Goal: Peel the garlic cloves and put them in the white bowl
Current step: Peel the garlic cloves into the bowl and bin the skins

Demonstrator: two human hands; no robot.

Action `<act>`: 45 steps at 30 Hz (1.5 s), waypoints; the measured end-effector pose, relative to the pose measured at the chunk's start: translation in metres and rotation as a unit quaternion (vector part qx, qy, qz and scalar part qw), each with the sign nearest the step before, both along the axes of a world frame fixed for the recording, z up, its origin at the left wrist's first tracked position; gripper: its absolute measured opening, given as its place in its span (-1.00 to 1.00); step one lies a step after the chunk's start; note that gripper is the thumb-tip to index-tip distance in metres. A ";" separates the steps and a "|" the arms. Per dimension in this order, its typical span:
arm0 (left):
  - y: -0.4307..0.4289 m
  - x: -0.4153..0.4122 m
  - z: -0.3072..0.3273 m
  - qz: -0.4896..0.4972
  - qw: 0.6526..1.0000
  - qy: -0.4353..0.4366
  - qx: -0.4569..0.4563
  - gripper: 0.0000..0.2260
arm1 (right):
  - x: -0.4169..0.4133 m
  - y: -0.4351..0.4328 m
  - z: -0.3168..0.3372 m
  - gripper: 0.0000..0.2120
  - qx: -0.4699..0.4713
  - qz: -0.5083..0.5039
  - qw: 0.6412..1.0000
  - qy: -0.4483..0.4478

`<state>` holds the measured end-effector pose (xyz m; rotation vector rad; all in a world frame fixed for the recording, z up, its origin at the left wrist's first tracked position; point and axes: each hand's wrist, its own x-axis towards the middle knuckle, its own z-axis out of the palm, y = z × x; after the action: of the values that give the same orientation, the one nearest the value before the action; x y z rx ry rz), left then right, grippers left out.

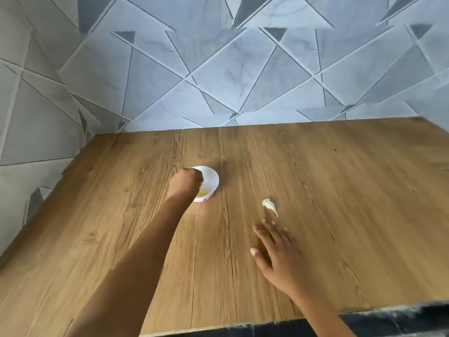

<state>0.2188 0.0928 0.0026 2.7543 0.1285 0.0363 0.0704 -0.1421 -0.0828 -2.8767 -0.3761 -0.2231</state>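
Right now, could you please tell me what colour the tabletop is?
The tabletop is light brown wood grain; head view.

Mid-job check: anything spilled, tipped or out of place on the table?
Nothing stands out. The white bowl sits upright, with the left hand at its rim. One garlic piece lies loose on the table, just beyond the right hand; clove or peel, I cannot tell.

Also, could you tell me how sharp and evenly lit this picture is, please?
Head view: soft, even light, faint shadows, no glare on the table; left hand and right hand are smeared by motion blur; garlic clove and white bowl look soft; wall tiles are warped and jagged toward the edges.
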 end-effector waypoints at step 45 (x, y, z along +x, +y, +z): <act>-0.105 -0.087 -0.021 0.124 0.751 0.034 -0.647 -0.95 | 0.083 -0.017 0.037 -0.89 0.683 -0.114 0.685 0.229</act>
<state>0.1323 -0.0118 -0.0183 1.3165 0.3706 -0.0633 0.1533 -0.1595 -0.0461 -1.3565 0.2221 0.1559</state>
